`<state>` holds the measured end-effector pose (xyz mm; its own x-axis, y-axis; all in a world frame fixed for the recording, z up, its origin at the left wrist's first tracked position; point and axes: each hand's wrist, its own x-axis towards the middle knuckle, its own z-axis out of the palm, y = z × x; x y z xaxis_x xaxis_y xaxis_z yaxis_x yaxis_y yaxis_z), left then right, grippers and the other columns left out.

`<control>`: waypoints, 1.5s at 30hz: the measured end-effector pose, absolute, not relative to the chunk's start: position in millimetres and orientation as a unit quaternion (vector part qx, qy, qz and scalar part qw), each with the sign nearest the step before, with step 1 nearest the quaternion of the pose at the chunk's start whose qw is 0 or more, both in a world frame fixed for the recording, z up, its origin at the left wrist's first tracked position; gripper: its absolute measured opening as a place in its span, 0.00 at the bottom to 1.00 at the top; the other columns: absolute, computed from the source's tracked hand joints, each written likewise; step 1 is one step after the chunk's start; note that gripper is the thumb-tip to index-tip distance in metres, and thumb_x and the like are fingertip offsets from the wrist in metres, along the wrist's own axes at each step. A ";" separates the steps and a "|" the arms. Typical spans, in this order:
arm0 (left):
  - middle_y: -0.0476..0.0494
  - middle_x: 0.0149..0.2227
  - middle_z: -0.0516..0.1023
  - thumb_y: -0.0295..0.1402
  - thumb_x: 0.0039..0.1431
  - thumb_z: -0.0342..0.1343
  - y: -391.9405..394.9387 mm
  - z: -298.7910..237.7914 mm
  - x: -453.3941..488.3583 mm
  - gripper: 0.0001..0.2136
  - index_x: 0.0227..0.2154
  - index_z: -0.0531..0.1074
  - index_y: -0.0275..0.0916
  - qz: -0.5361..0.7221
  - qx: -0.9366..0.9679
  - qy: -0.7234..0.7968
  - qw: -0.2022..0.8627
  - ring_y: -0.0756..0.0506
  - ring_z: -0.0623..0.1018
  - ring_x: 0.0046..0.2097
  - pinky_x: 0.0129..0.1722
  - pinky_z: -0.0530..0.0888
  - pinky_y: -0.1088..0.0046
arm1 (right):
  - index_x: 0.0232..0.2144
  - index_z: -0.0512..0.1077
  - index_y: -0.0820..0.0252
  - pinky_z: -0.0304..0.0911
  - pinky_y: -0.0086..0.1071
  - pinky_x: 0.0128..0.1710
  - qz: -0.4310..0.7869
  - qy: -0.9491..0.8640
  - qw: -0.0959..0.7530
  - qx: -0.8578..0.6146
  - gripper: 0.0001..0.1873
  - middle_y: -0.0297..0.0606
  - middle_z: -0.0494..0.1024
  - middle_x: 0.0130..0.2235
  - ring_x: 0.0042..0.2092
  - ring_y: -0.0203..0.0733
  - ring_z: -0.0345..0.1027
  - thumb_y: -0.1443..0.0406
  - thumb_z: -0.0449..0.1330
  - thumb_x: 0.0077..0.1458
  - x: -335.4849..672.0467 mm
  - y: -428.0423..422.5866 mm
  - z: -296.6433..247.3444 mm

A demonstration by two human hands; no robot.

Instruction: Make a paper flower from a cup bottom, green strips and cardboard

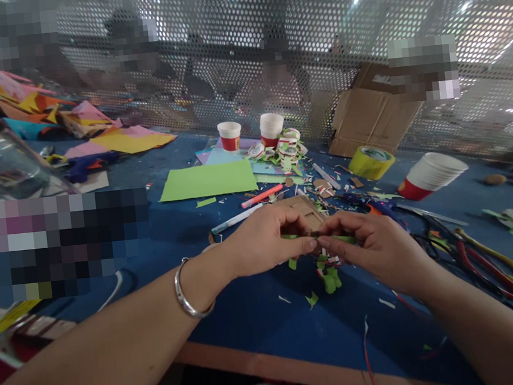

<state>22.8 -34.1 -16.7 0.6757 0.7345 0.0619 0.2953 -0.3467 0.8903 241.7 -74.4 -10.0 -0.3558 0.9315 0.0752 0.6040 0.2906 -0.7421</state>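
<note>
My left hand (265, 240) and my right hand (373, 245) meet over the blue table, thumbs and fingers pinched close together. Between them runs a narrow green paper strip (343, 239), gripped by both hands; its middle is partly hidden by my fingertips. Just beneath lie curled green paper scraps (329, 277). A piece of brown cardboard (301, 209) rests behind my fingers. Beyond it are an orange-red marker (262, 196) and a white pen (236, 218). Farther back a sheet of green paper (210, 180) lies flat.
Paper cups (434, 174) lie stacked at right, near yellow tape (371, 162) and red-and-yellow-handled tools (495, 266). More cups (272, 129) stand at the back beside cut paper rings (289, 147). Coloured paper (128, 139) is heaped left. A perforated metal screen (225, 56) rises behind.
</note>
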 end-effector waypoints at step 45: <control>0.53 0.28 0.73 0.31 0.49 0.68 -39.7 -20.2 40.5 0.10 0.29 0.72 0.34 0.425 0.513 0.326 0.671 0.53 0.74 0.31 0.38 0.70 0.73 | 0.33 0.77 0.60 0.68 0.27 0.29 0.415 -0.636 0.435 -0.484 0.11 0.33 0.78 0.27 0.27 0.33 0.71 0.58 0.64 0.61 235.0 -79.0 -15.0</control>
<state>40.5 -39.7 -20.2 0.4267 0.9044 -0.0003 -0.2358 0.1116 0.9654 235.0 -79.0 -15.0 -0.1526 0.9766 0.1518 0.2539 0.1872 -0.9489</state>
